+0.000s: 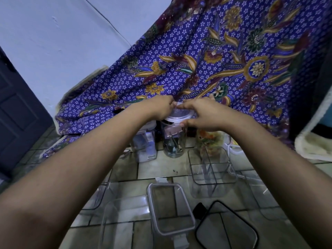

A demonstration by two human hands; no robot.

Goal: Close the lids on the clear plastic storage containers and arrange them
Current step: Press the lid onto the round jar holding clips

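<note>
From the head view, our left hand [159, 106] and right hand [203, 114] grip the round lid [177, 117] atop the tall jar [173, 141] on the floor [161, 168]. We judge we're seating it; next, press evenly until it locks.

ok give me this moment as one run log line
step: closing lid | hands: left hand and right hand both on round lid | container: tall clear jar, upright on tiled floor | other containers: lids off

A home room: a tiled floor [158, 169], a batik floral cloth [206, 56] draped behind, a panelled door [16, 112], plain painted wall [53, 33].
</note>
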